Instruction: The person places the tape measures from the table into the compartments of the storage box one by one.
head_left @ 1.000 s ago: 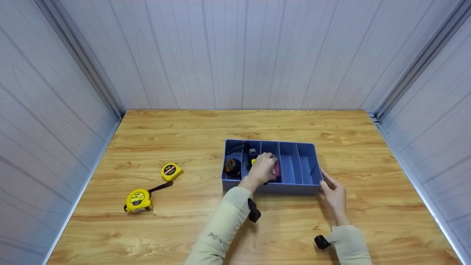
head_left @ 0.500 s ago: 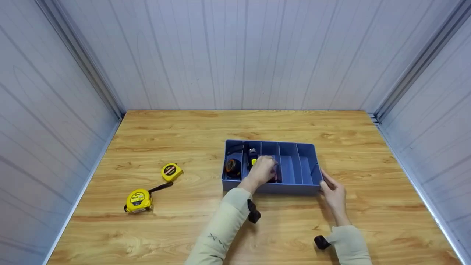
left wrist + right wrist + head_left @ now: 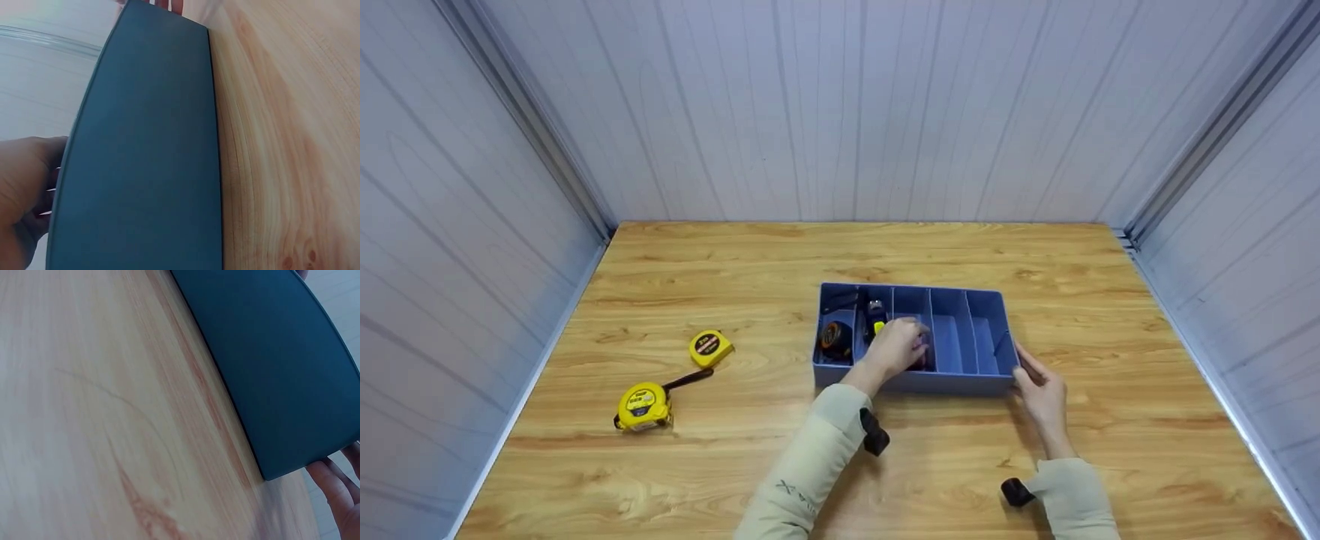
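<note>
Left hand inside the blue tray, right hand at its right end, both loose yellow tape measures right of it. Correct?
One slip: the head view shows both loose yellow tape measures lying left of the blue tray, not right. The left hand is inside it and the right hand at its right end.

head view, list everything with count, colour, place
table: 1, wood-toned, below
divided tray: 1, blue, on table, centre-right
tape measures: 2, yellow, table's left
rounded item: 1, black-orange, tray's leftmost compartment
strap: 1, black, same compartment
narrow item: 1, black-yellow, second compartment
partly hidden item: 1, reddish, third compartment
walls: 3, whitish, back and sides
wrist cameras: 2, black, wrists
sleeves: 2, pale, forearms
left hand: 1, over third compartment
right hand: 1, at tray's right end
</note>
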The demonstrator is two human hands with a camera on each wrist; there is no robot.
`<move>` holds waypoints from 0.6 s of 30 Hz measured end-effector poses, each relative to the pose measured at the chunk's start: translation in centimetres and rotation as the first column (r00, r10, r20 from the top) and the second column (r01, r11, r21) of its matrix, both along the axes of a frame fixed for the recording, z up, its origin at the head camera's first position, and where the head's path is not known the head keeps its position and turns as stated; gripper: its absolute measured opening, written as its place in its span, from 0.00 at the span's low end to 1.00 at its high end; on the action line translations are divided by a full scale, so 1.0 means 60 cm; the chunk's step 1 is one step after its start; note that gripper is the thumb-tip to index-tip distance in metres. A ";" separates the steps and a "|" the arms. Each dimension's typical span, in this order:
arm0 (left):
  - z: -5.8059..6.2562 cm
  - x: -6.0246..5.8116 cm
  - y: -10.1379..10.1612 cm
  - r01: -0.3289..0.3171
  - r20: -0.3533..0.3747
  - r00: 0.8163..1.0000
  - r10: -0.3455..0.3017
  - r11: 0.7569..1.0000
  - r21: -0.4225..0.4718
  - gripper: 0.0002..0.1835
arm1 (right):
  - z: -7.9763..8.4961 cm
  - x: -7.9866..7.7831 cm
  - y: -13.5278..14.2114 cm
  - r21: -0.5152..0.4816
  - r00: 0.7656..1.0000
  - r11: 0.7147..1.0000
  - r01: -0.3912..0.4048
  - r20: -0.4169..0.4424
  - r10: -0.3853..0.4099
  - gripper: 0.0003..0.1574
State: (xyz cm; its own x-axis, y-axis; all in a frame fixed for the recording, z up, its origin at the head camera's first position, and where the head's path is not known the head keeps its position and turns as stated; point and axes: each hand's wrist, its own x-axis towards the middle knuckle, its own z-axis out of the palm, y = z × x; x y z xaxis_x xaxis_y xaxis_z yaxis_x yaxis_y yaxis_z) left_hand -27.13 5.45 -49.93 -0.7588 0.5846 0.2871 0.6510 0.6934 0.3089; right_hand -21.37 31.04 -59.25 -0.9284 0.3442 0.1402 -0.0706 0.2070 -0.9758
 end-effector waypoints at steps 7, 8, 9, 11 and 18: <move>0.007 0.004 -0.005 0.004 0.043 0.999 -0.006 0.998 0.060 0.11 | 0.027 0.011 -0.010 0.014 0.999 1.000 -0.025 0.020 0.025 0.25; 0.007 0.005 -0.006 0.004 0.051 0.999 -0.008 0.998 0.066 0.11 | 0.035 0.014 -0.013 0.015 0.999 0.999 -0.032 0.026 0.032 0.25; 0.008 0.006 -0.007 0.002 0.060 0.998 -0.006 0.997 0.071 0.11 | 0.044 0.016 -0.017 0.016 0.999 0.999 -0.036 0.036 0.035 0.26; 0.010 0.008 -0.008 -0.006 0.079 0.997 0.001 0.998 0.070 0.12 | 0.059 0.022 -0.023 0.009 0.998 0.999 -0.041 0.053 0.041 0.26; 0.018 0.015 -0.017 -0.031 0.103 0.994 0.022 0.995 0.091 0.12 | 0.088 0.030 -0.031 0.008 0.994 1.000 -0.023 0.110 0.022 0.24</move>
State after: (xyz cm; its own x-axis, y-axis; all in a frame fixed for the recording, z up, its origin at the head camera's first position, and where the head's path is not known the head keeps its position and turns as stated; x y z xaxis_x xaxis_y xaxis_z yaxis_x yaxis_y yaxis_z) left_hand -26.24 4.46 -48.86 -0.8017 0.5385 0.2594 0.5947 0.6751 0.4366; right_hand -19.60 29.16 -53.99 -0.9458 0.3223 0.0397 0.0324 0.2153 -0.9760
